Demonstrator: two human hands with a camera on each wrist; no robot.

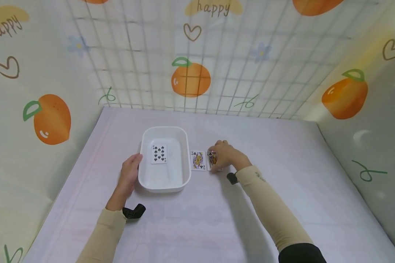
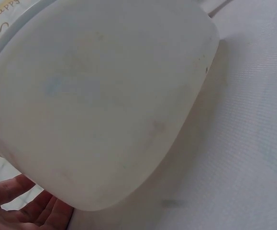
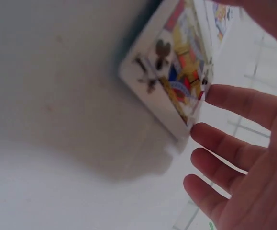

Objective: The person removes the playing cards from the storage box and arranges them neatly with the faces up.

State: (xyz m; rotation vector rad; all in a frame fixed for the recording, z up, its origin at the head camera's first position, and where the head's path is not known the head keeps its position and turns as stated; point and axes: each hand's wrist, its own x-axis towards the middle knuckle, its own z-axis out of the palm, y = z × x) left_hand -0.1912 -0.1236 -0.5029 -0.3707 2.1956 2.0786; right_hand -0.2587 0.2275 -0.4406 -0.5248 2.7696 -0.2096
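The right hand (image 1: 225, 155) rests over a stack of playing cards (image 1: 212, 160) on the pale surface (image 1: 283, 175); in the right wrist view its fingers (image 3: 227, 103) are spread and nearly straight, their tips at the stack's edge, whose top card shows a club face figure, glossy and rectangular. A single face card (image 1: 198, 160) lies flat just left of the stack, beside a smooth white plastic tray (image 1: 145, 175) with rounded corners. Inside the tray lies a spade card (image 1: 159, 153). The left hand (image 1: 129, 175) presses relaxed, open fingers against the tray's left wall.
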